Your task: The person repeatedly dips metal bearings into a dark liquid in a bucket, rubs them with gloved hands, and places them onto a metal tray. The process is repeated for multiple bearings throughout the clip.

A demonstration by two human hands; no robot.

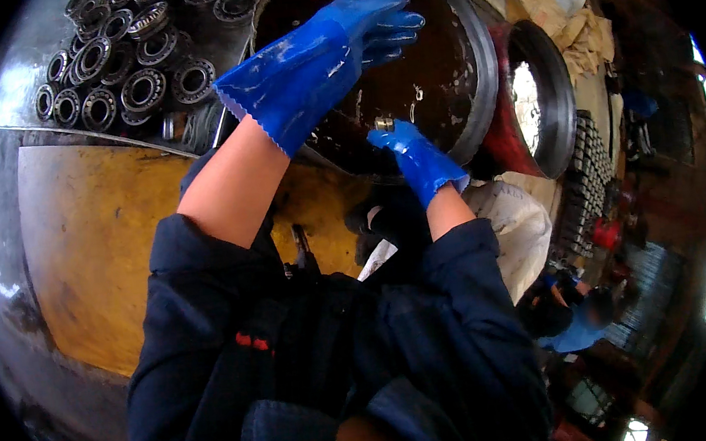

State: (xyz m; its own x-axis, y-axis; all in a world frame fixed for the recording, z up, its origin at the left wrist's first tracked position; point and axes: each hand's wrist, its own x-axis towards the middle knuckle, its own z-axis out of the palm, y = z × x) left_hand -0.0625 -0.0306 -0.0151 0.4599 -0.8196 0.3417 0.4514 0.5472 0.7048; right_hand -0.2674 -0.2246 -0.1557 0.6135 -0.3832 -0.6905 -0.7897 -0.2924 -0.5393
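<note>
Small metal part (pixel 384 123), brassy and probably cylindrical, is pinched in the right hand (pixel 414 156) at the near rim of a dark round basin (pixel 472 45). Left hand (pixel 331 48), blue-gloved, is laid open over the basin. Steel bearings (pixel 121 69) are piled alongside.

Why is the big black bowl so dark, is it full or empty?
Not empty: the basin holds dark liquid. The left hand dips in; the right hand holds a small metal piece at its surface.
</note>
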